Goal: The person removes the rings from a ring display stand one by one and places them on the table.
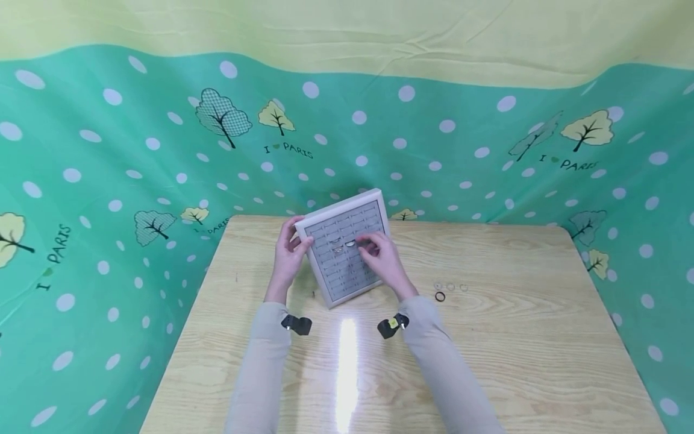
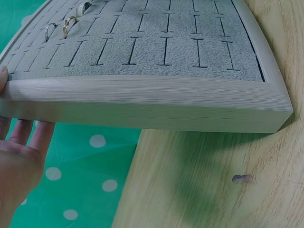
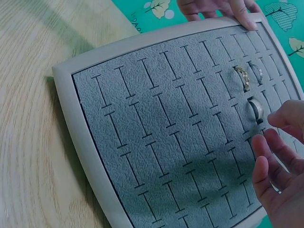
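Observation:
A ring display tray (image 1: 347, 274) with a pale frame and slotted grey padding is propped at a slant, its lower edge at the tabletop. My left hand (image 1: 290, 253) grips its upper left edge, thumb on the front of the frame and fingers beneath. A wide silver ring (image 3: 256, 109) sits in a slot. Two more rings stand in the row beside it: a gold patterned ring (image 3: 242, 79) and a thin silver ring (image 3: 256, 73). My right hand (image 1: 382, 259) hovers over the padding close to the wide silver ring, thumb and fingers apart, with nothing between them.
On the wooden table (image 1: 515, 337), right of the tray, lie a black ring (image 1: 440, 296) and a few pale rings (image 1: 450, 287). A small dark mark (image 2: 242, 179) shows on the wood left of the tray. Green dotted cloth (image 1: 434, 150) hangs behind the table.

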A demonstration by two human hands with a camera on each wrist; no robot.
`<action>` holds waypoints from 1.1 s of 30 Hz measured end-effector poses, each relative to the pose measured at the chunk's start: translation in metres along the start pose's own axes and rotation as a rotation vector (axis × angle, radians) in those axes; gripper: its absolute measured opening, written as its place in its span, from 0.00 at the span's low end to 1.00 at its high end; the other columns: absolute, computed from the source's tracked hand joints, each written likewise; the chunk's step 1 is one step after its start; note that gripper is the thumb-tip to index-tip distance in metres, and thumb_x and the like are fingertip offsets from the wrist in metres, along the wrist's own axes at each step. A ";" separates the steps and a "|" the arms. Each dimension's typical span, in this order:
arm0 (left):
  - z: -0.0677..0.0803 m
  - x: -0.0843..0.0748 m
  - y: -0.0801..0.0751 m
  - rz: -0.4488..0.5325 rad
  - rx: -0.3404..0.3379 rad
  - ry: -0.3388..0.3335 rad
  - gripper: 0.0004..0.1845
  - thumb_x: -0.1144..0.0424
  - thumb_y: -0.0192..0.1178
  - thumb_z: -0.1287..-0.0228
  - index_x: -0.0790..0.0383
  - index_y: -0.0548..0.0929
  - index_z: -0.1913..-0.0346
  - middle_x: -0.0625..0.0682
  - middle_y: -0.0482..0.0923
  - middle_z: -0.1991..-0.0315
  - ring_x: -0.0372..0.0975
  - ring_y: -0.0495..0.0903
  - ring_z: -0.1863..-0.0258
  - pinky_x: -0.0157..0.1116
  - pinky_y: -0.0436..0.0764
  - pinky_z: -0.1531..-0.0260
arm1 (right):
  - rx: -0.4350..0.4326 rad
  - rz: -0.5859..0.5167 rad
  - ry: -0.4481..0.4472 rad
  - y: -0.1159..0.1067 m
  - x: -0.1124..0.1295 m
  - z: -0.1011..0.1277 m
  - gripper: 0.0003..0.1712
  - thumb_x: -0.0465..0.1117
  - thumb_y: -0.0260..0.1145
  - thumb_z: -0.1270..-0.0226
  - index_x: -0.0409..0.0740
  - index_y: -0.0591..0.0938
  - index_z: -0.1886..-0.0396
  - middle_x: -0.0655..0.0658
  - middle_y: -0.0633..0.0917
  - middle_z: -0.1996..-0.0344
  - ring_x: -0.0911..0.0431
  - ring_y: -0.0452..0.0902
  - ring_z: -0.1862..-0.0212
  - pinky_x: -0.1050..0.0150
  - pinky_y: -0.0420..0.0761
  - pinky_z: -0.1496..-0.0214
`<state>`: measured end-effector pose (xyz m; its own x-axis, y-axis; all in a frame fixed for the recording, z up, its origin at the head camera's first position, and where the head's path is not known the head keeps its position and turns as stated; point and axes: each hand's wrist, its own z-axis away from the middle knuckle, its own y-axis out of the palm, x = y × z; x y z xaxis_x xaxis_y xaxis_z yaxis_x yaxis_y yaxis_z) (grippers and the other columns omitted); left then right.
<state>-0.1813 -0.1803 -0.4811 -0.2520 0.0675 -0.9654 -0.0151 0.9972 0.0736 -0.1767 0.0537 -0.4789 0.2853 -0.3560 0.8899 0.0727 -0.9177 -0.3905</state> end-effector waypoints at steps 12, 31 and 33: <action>0.000 -0.001 -0.001 0.006 0.001 0.014 0.28 0.78 0.58 0.37 0.64 0.66 0.34 0.62 0.71 0.44 0.47 0.78 0.52 0.38 0.83 0.55 | -0.012 0.023 -0.024 0.012 0.001 -0.004 0.13 0.27 0.65 0.41 0.36 0.83 0.55 0.42 0.76 0.57 0.54 0.75 0.64 0.66 0.80 0.63; 0.000 -0.001 0.001 0.008 -0.001 0.026 0.28 0.79 0.57 0.37 0.62 0.67 0.35 0.60 0.73 0.44 0.48 0.79 0.53 0.41 0.83 0.55 | -0.097 0.041 -0.014 0.028 -0.006 -0.006 0.06 0.32 0.70 0.41 0.37 0.84 0.64 0.44 0.74 0.62 0.57 0.72 0.68 0.68 0.77 0.65; 0.000 -0.001 0.001 0.007 0.000 0.027 0.28 0.79 0.57 0.37 0.62 0.67 0.35 0.60 0.72 0.44 0.48 0.79 0.53 0.41 0.83 0.55 | -0.094 0.050 -0.004 0.028 -0.007 -0.006 0.06 0.33 0.71 0.41 0.38 0.84 0.64 0.45 0.74 0.62 0.58 0.72 0.68 0.68 0.77 0.65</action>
<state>-0.1811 -0.1793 -0.4800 -0.2781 0.0739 -0.9577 -0.0133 0.9966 0.0808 -0.1826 0.0293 -0.4941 0.2904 -0.4011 0.8688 -0.0320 -0.9115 -0.4102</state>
